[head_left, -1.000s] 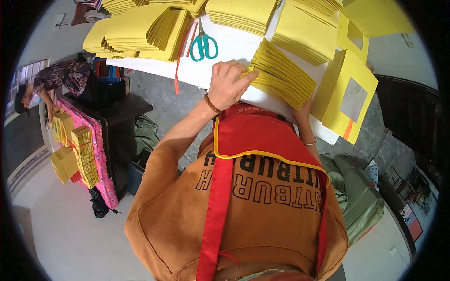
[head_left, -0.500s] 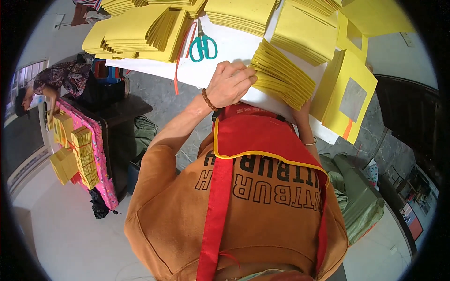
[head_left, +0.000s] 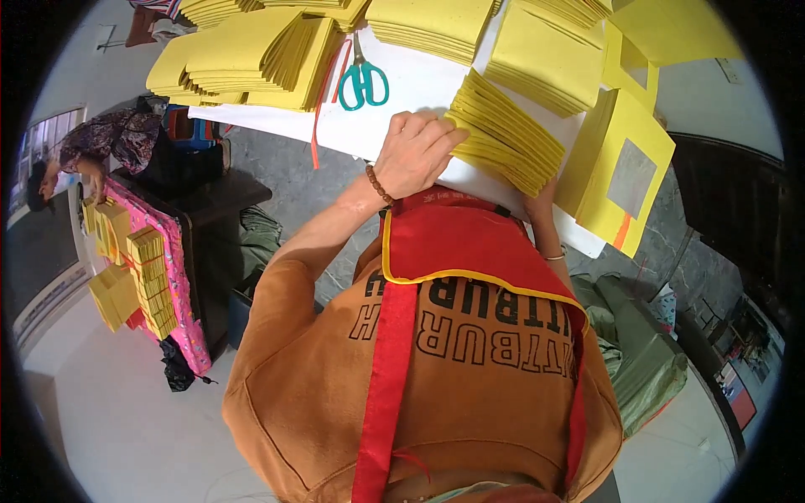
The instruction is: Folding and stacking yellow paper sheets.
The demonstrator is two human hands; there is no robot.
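A fanned stack of folded yellow paper sheets (head_left: pixel 510 138) lies tilted at the near edge of the white table, folds facing me. My left hand (head_left: pixel 417 151), with a brown bead bracelet at its wrist, is closed at the stack's left end, fingers curled against the folds. At the lower right end of the stack is my right hand (head_left: pixel 541 201); the stack hides its fingers. Teal-handled scissors (head_left: pixel 364 86) rest on the table beyond my left hand. Beside them a thin red ribbon (head_left: pixel 317 138) hangs over the table edge.
More folded yellow stacks (head_left: pixel 432 29) cover the far side of the table (head_left: pixel 277 126). A yellow sheet with a grey rectangle (head_left: pixel 635 176) juts past the right edge. At the left, another person (head_left: pixel 126 138) bends over a pink-covered table (head_left: pixel 178 243) with yellow bundles (head_left: pixel 151 281).
My left hand has shifted slightly right, its fingers farther over the stack's left end. The stack has barely moved. At the left, the other person's arm and head have shifted.
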